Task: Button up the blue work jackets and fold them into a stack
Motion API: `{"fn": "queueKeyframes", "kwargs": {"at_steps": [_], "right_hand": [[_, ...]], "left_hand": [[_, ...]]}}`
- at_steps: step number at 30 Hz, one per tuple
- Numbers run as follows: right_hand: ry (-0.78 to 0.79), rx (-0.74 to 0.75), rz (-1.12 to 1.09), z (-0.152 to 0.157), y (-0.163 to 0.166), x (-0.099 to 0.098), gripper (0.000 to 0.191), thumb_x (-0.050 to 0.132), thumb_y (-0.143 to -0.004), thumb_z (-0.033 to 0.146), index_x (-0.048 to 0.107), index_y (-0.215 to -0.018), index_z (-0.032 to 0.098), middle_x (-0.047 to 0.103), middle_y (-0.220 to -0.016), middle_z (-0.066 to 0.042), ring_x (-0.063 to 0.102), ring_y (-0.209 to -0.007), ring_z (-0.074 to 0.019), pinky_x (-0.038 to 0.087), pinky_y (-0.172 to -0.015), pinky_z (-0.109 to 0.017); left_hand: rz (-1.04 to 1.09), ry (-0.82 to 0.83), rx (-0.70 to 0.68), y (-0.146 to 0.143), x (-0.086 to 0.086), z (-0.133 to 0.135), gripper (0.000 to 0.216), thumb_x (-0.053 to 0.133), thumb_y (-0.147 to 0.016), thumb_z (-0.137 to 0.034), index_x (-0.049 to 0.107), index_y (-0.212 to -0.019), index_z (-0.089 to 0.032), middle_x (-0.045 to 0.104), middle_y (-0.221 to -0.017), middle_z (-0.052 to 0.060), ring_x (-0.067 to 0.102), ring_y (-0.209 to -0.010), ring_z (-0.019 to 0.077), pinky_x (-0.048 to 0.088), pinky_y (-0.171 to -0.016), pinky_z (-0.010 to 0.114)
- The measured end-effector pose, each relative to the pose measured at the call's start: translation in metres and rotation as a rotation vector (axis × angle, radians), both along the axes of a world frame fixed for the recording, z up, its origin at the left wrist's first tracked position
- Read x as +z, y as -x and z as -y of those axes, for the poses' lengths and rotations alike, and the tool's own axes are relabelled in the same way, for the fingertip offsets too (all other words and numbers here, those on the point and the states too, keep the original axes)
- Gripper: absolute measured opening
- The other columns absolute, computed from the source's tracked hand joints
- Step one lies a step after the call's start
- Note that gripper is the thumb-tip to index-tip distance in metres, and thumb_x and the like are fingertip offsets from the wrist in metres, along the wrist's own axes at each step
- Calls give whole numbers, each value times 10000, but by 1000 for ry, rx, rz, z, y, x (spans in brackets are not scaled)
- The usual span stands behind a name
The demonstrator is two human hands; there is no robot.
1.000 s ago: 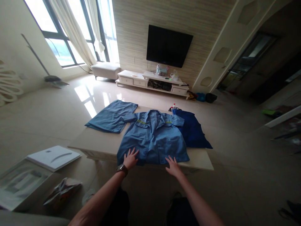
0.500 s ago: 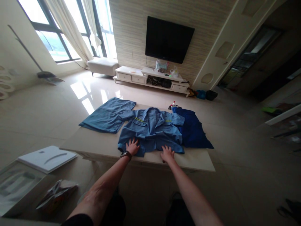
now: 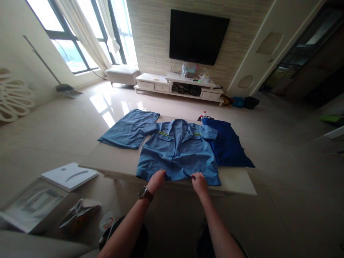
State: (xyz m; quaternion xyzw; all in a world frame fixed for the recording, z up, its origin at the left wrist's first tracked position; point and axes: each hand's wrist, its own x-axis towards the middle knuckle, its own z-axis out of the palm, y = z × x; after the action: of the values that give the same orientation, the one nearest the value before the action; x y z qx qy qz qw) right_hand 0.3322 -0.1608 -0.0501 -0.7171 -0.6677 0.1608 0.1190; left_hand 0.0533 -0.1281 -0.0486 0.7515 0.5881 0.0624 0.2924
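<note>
A light blue short-sleeved work shirt (image 3: 178, 152) with yellow chest stripes lies face up on a beige low table (image 3: 118, 163). My left hand (image 3: 156, 180), a watch on its wrist, has its fingers curled on the shirt's bottom hem left of centre. My right hand (image 3: 199, 182) pinches the hem right of centre. Both hands are at the table's near edge. A second light blue garment (image 3: 129, 129) lies to the left, partly hanging off the table. A dark blue garment (image 3: 228, 147) lies to the right.
A small bottle (image 3: 204, 114) stands at the table's far edge. White flat boxes (image 3: 68, 175) and a crumpled bag (image 3: 80, 211) lie on the floor at left. A TV stand (image 3: 178, 87) and a wall TV (image 3: 197, 36) are at the back.
Both hands pushed forward on the shirt, bunching it, then drew back to the near edge. The shirt now lies flat again, with the hem gripped in curled fingers instead of flat palms.
</note>
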Motion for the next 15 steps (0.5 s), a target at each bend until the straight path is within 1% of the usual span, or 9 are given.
{"fn": "queueKeyframes", "kwargs": {"at_steps": [2,3,6,8,9,10,12,13,15], "right_hand": [[60,-6,-3,-6,-6,5,250,579,-840,87,778,-923,213,752,-1006,-62,638,-1074,-211,440,-916,-251],[102,-6,-6,-8,-10,7,251,594,-808,69,775,-899,216,755,-989,-56,648,-1043,-204,439,-885,-244],[214,9,-43,-11,-22,11,248,620,-744,39,766,-836,217,763,-927,-41,664,-931,-179,421,-787,-230],[252,55,-122,-13,-31,14,150,665,-745,89,752,-774,207,756,-859,-34,662,-856,-173,415,-744,-235],[263,92,-183,-14,-35,16,82,692,-754,139,743,-742,201,747,-821,-29,658,-816,-173,418,-729,-241],[266,136,-252,-15,-39,19,60,710,-770,203,733,-715,197,736,-785,-24,650,-776,-173,422,-716,-250],[217,195,-379,-18,-45,26,207,697,-815,347,707,-675,195,707,-729,-15,626,-719,-175,430,-695,-267],[164,191,-424,-19,-46,30,266,671,-838,400,691,-667,197,690,-709,-11,612,-702,-175,433,-687,-271],[32,119,-501,-23,-45,39,308,631,-866,455,659,-694,201,665,-705,-6,593,-693,-171,442,-682,-274]], "left_hand": [[67,-7,25,2,11,-7,322,444,-897,-114,695,-1090,-171,743,-1110,129,689,-1041,241,499,-933,346],[134,-8,36,2,16,-11,303,458,-896,-135,705,-1069,-170,754,-1062,111,691,-989,229,499,-900,332],[387,10,111,-2,27,-23,216,586,-837,-235,738,-969,-155,761,-925,68,669,-866,203,492,-812,300],[529,51,187,-8,31,-31,248,663,-788,-338,746,-909,-139,745,-841,48,640,-789,188,478,-739,283],[595,79,219,-11,31,-35,284,684,-770,-389,743,-878,-132,730,-799,38,620,-747,175,464,-700,273],[656,108,243,-15,31,-37,319,693,-760,-432,739,-844,-127,710,-756,26,595,-703,160,443,-661,261],[743,162,278,-22,28,-40,375,694,-755,-495,725,-789,-123,662,-681,5,540,-630,128,393,-602,241],[773,180,297,-26,26,-41,392,698,-752,-513,720,-773,-122,643,-657,-3,518,-606,116,374,-584,234],[826,208,325,-33,24,-42,401,708,-744,-524,714,-766,-123,632,-643,-7,500,-587,105,359,-572,229]]}}
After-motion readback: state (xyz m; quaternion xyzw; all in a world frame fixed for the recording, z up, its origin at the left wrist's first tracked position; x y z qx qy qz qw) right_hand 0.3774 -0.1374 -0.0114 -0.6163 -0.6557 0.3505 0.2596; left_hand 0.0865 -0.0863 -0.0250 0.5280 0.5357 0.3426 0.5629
